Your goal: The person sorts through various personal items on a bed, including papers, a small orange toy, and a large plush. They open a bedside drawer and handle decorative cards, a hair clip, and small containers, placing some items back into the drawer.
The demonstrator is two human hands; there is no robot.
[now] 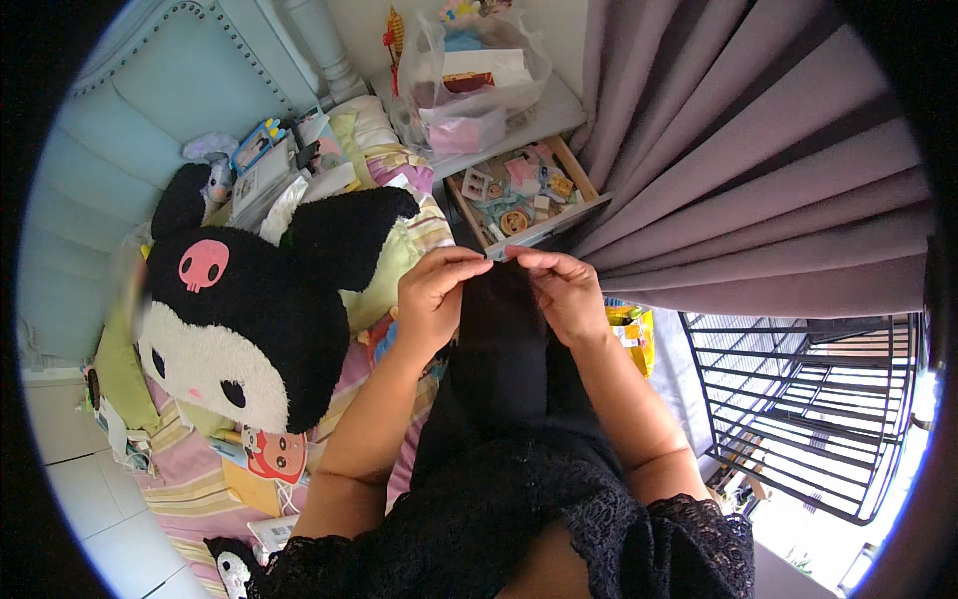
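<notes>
In front of my body, my left hand (434, 295) and my right hand (567, 298) meet at the fingertips. Both are closed in a pinch, with thumbs against fingers. Whatever lies between the fingertips is too small to make out. Just beyond them, an open wooden drawer (602, 200) holds small odds and ends. Among these are a round tan item (514, 222), a blister-like white pack (476, 184) and a pink piece (521, 172).
A clear plastic bag (524, 35) stands on the nightstand (564, 112). To the left, a big black-and-white plush cushion (225, 319) lies on the striped bed (190, 474) before a pale blue headboard (140, 130). Grey curtains (738, 180) and a black metal rack (798, 384) are at the right.
</notes>
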